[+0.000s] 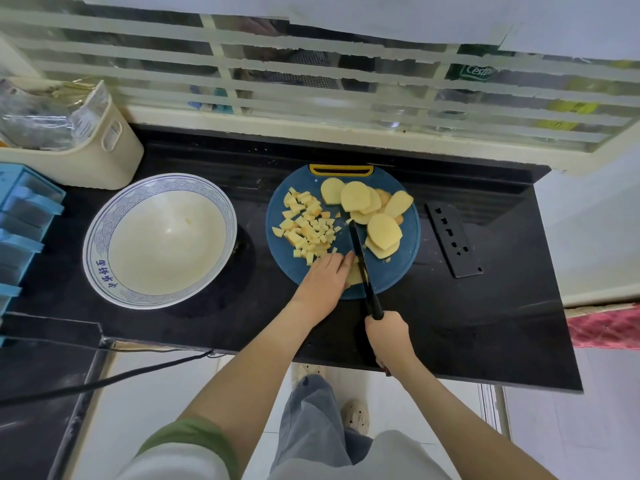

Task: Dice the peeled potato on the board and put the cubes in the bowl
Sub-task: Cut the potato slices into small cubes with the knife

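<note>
Two hands: both worked at the near edge of the round blue cutting board.
Left hand: it lay on a potato slice at the board's near rim, fingers fairly straight and pressing it down.
Right hand: its fingers were wrapped round the handle of a black knife.
Knife: the blade pointed away from the person, just right of the left fingertips and against the held slice.
Potato cubes: a loose heap lay on the left half of the board.
Uncut slices: overlapping rounds lay across the far and right parts of the board.
Bowl: a wide white bowl with a blue wave-patterned rim stood left of the board, apart from it.
Countertop: black, carrying both board and bowl.
Black perforated strip: it lay flat to the right of the board.
Cream basket: it stood behind the bowl, at the far left.
</note>
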